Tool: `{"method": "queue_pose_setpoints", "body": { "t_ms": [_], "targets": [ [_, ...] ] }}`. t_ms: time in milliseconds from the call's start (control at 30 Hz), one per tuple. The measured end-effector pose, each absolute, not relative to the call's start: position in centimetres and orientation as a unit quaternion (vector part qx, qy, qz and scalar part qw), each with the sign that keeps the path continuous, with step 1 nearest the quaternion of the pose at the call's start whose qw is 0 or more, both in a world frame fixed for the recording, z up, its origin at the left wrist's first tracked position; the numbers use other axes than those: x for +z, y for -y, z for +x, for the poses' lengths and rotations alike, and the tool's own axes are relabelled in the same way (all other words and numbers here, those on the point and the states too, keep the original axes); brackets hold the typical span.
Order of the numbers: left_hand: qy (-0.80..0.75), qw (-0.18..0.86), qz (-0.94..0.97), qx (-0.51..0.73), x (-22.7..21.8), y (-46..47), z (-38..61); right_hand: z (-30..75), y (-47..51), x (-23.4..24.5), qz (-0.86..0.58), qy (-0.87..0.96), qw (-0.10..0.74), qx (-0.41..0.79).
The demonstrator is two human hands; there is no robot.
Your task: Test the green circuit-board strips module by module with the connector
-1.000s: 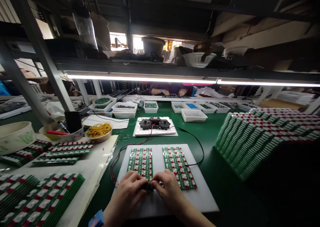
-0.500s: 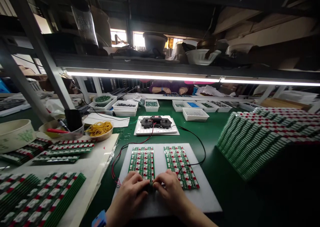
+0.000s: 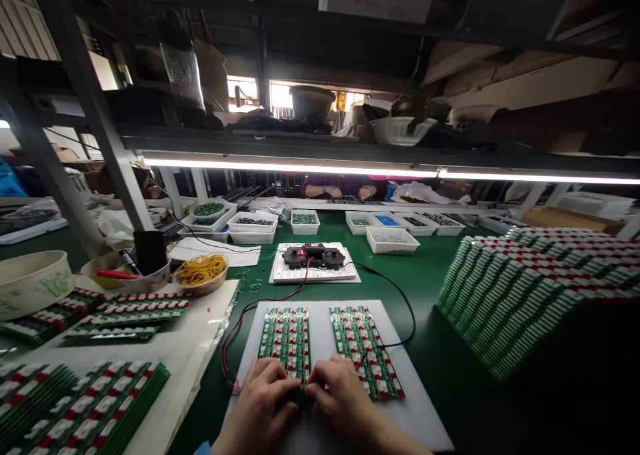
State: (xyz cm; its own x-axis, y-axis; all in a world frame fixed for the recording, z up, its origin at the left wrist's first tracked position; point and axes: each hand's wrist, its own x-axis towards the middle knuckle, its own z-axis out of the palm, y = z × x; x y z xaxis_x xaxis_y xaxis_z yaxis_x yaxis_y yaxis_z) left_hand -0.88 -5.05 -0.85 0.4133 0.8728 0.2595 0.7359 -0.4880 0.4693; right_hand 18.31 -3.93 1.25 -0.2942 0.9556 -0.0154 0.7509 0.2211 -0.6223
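Observation:
Two green circuit board panels with rows of white and red parts lie side by side on a white board (image 3: 320,311). At the lower edge of the left panel (image 3: 285,335), my left hand (image 3: 265,398) has its fingers bent together. Whatever it pinches is hidden. My right hand (image 3: 340,391) is closed by the same panel's lower right corner, its fingertips close to the left hand's. A thin black wire (image 3: 395,343) crosses the right panel (image 3: 363,341) and runs into the right hand; its end is covered. Red and black wires (image 3: 226,355) curve down to beside my left hand.
Behind the white board stands a black device (image 3: 313,256) with a lit red display. A tall stack of panels (image 3: 505,301) is at right; more panels (image 3: 90,401) lie at left. Rubber bands (image 3: 203,269) fill a bowl. Small-part trays (image 3: 393,240) line the back. A co-worker's hands (image 3: 367,192) show beyond.
The whole view has shifted, so the bench appears slightly lower. Both hands stay at the left panel's lower edge, with little visible movement. The device's red display looks different.

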Motion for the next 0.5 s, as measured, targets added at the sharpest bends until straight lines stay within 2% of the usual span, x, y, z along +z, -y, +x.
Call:
{"method": "queue_pose_setpoints", "body": {
  "t_ms": [267,500],
  "targets": [
    [-0.5,0.159,0.825,0.21,-1.1,4.9,-1.2,18.2,2.9,0.6,-0.555,0.772,0.161,0.265],
    [-0.46,0.103,0.856,0.211,-3.6,3.6,-2.0,18.0,1.6,1.0,-0.543,0.782,0.135,0.274]
  ]
}}
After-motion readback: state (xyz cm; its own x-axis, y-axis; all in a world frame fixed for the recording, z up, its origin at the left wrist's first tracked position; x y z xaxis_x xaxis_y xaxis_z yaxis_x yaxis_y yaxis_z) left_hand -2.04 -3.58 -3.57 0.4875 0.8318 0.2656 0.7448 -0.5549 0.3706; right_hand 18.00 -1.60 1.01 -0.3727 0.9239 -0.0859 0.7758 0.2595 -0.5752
